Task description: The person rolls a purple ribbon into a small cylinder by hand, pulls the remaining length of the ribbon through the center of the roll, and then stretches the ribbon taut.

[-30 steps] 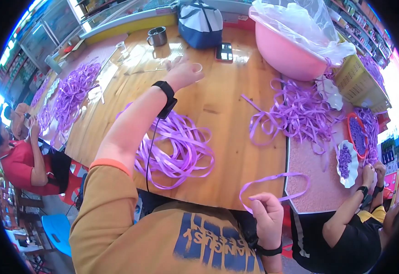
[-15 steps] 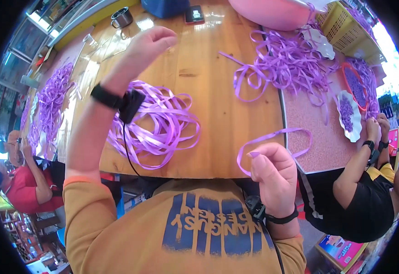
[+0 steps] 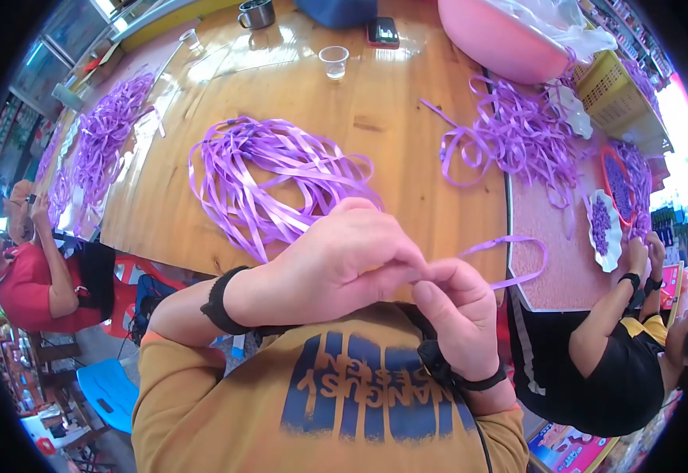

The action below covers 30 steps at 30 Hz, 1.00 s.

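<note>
- At the near table (image 3: pixel 415 158) edge, tip to tip, left hand (image 3: pixel 348 256) and right hand (image 3: pixel 464 315), low in front of the shirt (image 3: pixel 375 386)
- On the left hand, thumb and fingers pinched together at the tips; cannot tell if empty or gripping anything
- On the right hand, thumb and forefinger closed on a purple ribbon (image 3: pixel 525 246), the very end hidden by the fingers
- From there, one loop of ribbon bending out to the right
- Just beyond the left hand, a big purple coil (image 3: pixel 281 173)
- Farther off, a clear cup (image 3: pixel 334 63), a phone (image 3: pixel 383 33) to the right and a mug (image 3: pixel 257 13) to the left
- Far right, a pink basin (image 3: pixel 502 47), a yellow basket (image 3: pixel 616 94), and nearer, a purple tangle (image 3: pixel 521 134)
- Right, a white dish (image 3: pixel 614 254) of small purple pieces (image 3: pixel 600 225), near a co-worker (image 3: pixel 596 378) in black
- Left, another purple heap (image 3: pixel 111 130)
</note>
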Motion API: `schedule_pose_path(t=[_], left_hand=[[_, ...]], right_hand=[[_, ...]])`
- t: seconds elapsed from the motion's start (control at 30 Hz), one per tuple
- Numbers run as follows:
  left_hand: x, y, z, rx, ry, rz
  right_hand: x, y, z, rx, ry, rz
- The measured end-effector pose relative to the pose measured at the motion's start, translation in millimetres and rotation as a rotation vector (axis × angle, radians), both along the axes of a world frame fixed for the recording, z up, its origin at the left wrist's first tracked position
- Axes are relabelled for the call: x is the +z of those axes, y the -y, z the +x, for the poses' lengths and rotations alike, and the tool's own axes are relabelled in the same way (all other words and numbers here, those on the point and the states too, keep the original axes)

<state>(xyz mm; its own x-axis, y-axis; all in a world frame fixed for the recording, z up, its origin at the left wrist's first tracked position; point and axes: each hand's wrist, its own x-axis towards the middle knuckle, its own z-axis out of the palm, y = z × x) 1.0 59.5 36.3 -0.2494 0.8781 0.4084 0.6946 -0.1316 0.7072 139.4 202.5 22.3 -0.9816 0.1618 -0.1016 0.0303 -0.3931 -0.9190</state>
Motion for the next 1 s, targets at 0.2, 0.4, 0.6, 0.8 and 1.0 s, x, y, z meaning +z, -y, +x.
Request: schedule_pose_path(t=[0.2,0.4,0.6,0.8,1.0], left_hand=[[-5,5,18,0.095,0.968,-0.121],[-16,11,21,0.274,0.63,0.016],[-6,10,19,0.226,-0.212,0.108],[-21,9,11,0.147,-0.131,0.045],[-20,17,8,-0.013,0.604,-0.195]], right_hand=[[-15,8,-5,-0.273,-0.299,0.605],[-9,4,-7,-0.263,-0.318,0.88],[-8,3,-6,-0.262,-0.266,0.805],[-10,1,-7,-0.191,-0.259,0.765],[-9,2,-10,-0.122,-0.306,0.806]])
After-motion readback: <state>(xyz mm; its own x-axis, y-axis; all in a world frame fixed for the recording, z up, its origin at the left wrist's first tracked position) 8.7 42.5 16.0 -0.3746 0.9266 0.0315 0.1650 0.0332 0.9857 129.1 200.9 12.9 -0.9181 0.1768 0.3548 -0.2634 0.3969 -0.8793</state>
